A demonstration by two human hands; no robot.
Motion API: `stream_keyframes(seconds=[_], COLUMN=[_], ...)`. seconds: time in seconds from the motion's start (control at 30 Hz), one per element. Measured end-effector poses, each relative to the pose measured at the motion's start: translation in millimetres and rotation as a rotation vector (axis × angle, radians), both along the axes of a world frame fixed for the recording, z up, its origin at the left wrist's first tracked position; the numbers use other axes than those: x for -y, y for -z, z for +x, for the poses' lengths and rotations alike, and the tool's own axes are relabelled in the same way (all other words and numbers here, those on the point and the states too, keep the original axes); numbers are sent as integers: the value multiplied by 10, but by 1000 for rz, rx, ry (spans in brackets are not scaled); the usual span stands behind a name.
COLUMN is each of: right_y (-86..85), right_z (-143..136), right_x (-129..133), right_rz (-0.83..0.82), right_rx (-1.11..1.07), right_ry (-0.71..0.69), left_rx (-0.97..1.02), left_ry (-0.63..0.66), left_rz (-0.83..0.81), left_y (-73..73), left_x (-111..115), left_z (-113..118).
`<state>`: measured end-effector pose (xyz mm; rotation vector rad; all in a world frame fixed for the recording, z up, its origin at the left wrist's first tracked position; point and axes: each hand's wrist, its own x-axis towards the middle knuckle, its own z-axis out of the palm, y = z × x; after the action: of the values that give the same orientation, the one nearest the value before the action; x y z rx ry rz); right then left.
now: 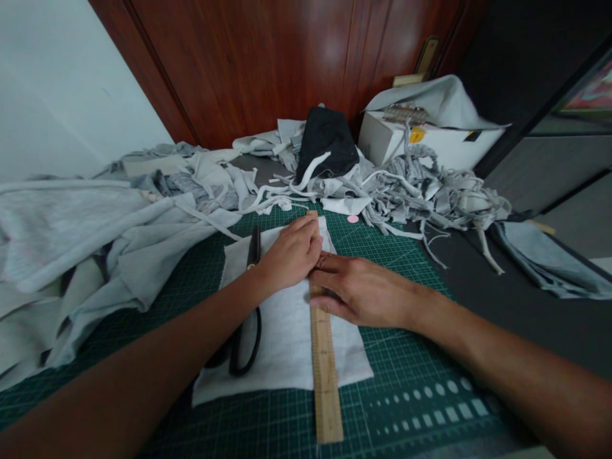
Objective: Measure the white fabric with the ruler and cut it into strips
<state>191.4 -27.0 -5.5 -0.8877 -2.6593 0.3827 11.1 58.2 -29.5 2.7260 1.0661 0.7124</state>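
Note:
A wooden ruler (325,376) lies lengthwise over a piece of white cloth (282,338), its near end sticking out past the cloth's edge. My left hand (294,252) is closed over the far part of the ruler, fingers bent and pressing down. Just nearer, my right hand (358,287) bears on the ruler's middle from the right, with its thumb on the wood. Its foremost fingertips are partly hidden beside my left hand. Black-handled scissors (251,344) rest on the cloth to the left, partly covered by my left forearm. Under everything is a green cutting mat (396,357).
Grey fabric (109,236) is heaped on the left. Cloth strips and scraps (406,191) pile along the back, with a black cloth (327,143) among them. A white box (440,143) stands at the back right. Folded grey cloth (545,252) lies at the right.

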Motion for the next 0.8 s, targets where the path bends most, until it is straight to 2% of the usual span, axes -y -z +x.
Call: stream_keyframes(seconds=[0.8], right_y=[-79], right_z=[63], right_x=[-22], right_rz=[-42], right_rx=[2], right_ry=[-33], left_rx=[53], left_ry=[17], left_rz=[49], left_y=[-13], left_x=[-15], left_z=[2])
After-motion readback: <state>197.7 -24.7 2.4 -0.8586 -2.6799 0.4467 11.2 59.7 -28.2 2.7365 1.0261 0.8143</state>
